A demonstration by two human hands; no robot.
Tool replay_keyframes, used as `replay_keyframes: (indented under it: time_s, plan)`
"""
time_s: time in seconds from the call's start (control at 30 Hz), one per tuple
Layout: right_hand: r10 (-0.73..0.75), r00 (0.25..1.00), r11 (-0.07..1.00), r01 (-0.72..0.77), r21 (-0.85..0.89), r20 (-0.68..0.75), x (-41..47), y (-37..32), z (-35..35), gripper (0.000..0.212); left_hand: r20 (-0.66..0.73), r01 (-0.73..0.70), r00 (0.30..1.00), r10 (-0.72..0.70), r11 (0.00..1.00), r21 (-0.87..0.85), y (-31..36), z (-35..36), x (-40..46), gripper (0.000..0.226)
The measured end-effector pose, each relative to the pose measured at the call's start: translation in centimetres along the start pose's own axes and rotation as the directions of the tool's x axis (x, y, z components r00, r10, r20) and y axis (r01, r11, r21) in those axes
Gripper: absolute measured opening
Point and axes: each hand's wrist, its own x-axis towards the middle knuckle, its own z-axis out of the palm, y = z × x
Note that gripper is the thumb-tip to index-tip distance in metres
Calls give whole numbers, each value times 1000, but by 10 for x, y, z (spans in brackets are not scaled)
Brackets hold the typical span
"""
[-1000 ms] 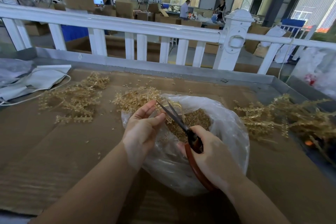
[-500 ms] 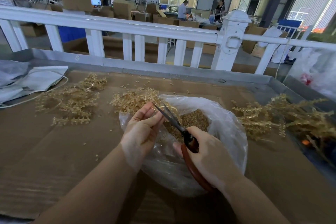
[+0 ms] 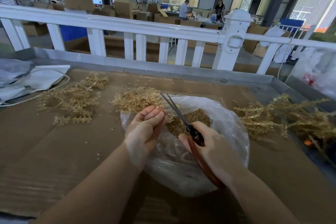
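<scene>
Snipping is the step in hand. Left hand [image 3: 145, 129] pinches a small gold sprig [image 3: 167, 116] between thumb and fingers, over the clear bag [image 3: 227, 123] in the middle of the tabletop [image 3: 54, 151]. Right hand [image 3: 212, 145] grips the red handles of the scissors [image 3: 179, 112]. The blades stand a little apart, pointing to 11 o'clock, just beside the sprig. Next, I think, the blades must slide round the sprig and close, so the bit drops into the bag. A pile of sprigs [image 3: 72, 100] lies at 10 o'clock from the bag.
</scene>
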Motion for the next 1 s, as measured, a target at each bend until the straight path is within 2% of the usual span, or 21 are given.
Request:
replay_keyframes:
  time_s: [0.13,0.3,0.5,0.67,0.8,1.0]
  plan:
    - [-38,999,993,39,-115,11,-3,-1,1,27,-3,42,999,-42,998,-40,1,1,1,27]
    - [-72,997,972,68,-225,-12,-4,1,3,32,31,108,994,-106,990,-94,2,2,4,45]
    - [-102,994,938,86,-336,-31,-7,1,4,32,14,119,993,-119,986,-116,0,4,3,40]
    - [-116,993,940,101,-327,-26,-6,0,7,33,9,96,995,-95,993,-69,-1,7,-1,22]
    - [-87,996,958,84,-275,-2,-3,0,8,30,-8,62,998,-63,997,-52,-2,8,-1,28]
    - [-45,997,983,55,-176,63,2,-1,3,30,-12,38,999,-38,999,-28,-2,8,-2,23]
